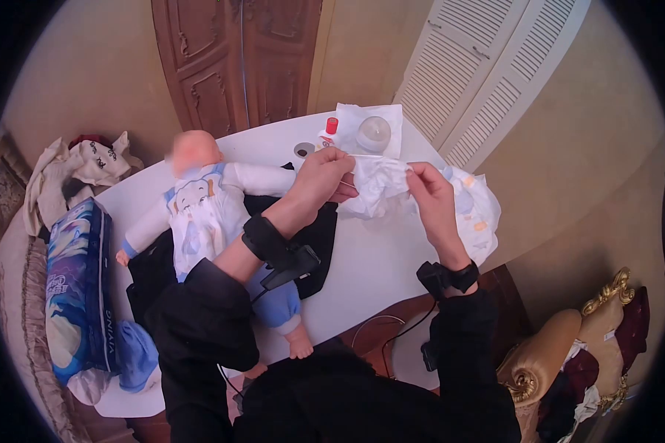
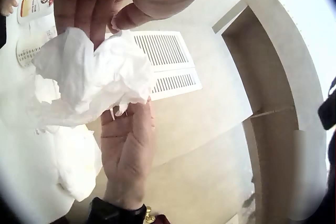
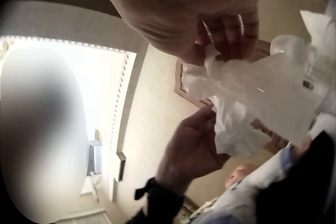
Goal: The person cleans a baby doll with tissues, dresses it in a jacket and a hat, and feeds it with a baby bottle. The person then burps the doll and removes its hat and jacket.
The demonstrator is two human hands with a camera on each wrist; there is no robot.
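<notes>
Between both hands a crumpled, thin white tissue [image 1: 380, 181] is held up over the white table, its upper edge drawn out between them. My left hand [image 1: 319, 181] pinches its left end; my right hand [image 1: 434, 198] pinches the right end with thumb and fingertips. In the left wrist view the tissue [image 2: 94, 74] hangs in loose folds from the fingers. A white diaper [image 1: 476, 214] with a coloured print lies just beyond the right hand, at the table's edge. Left of the hands, a baby doll [image 1: 199, 196] in a white and blue outfit lies on its back on black cloth [image 1: 151, 269].
Behind the hands are a red-capped bottle [image 1: 332, 127], a round clear-domed container [image 1: 374, 134] on a white pad [image 1: 391, 114], and a grey roll-like object [image 1: 304, 150]. A blue diaper pack [image 1: 77, 288] and blue cloth [image 1: 136, 354] lie at left. A gold-trimmed chair [image 1: 543, 347] stands at right.
</notes>
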